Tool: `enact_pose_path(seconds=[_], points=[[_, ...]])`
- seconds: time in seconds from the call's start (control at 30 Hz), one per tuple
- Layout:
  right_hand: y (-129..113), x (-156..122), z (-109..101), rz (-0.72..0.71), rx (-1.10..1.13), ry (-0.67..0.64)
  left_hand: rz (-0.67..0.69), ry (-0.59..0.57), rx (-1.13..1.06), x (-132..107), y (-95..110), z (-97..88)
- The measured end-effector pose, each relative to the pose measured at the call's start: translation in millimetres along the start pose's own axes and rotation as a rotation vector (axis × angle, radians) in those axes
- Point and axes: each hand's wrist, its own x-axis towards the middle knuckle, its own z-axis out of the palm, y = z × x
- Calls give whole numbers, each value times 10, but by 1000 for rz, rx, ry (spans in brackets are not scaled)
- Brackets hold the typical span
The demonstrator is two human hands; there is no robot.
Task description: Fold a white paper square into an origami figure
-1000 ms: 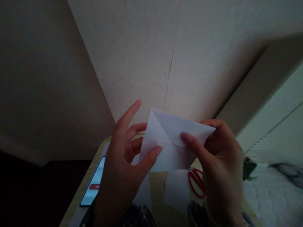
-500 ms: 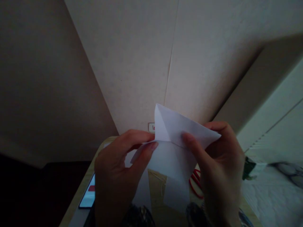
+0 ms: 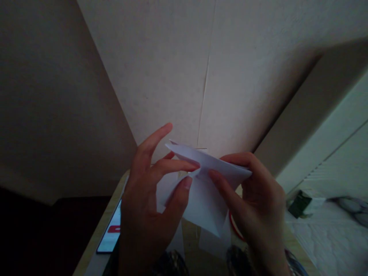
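Note:
A folded sheet of white paper (image 3: 204,203) is held up over the small table, between both hands. My left hand (image 3: 152,195) pinches the paper's near layer at the fold, thumb below and one finger tucked under the upper flap; another finger points up, off the paper. My right hand (image 3: 253,195) grips the paper's right side, thumb on the near face and the other fingers behind. The upper flap (image 3: 192,153) leans over towards the left, its tip close to my left fingers. The paper's back side is hidden.
On the wooden table (image 3: 191,237) lie more white paper pieces (image 3: 212,241) and a phone (image 3: 110,230) with a lit screen. Partly behind my right hand is a red handle (image 3: 236,229). The wall (image 3: 169,76) rises behind; a dark green box (image 3: 299,203) stands at right.
The paper's upright flap has tipped down and leftward. My left index finger has lifted away, while another finger has slid under the flap. My right hand has shifted slightly left.

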Motion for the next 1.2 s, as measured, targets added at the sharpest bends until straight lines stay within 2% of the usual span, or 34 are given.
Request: enact_pose_path(seconds=[0.2, 0.4, 0.6, 0.9, 1.07, 1.2], points=[[4, 27, -13, -15, 25, -83, -42, 27, -87, 6, -29, 19], [-12, 88, -40, -13, 31, -172, -60, 30, -60, 33, -37, -6], [-14, 117, -76, -14, 12, -203, -63, 10, -37, 46, -73, 0], [-11, 96, -76, 20, 41, -219, -220, 13, -240, 44, -109, -13], [-6, 118, -103, 27, 67, -199, -320, -41, -228, 35, -75, 8], [-3, 140, -122, -11, 23, -221, -274, -177, -188, 41, -52, 24]])
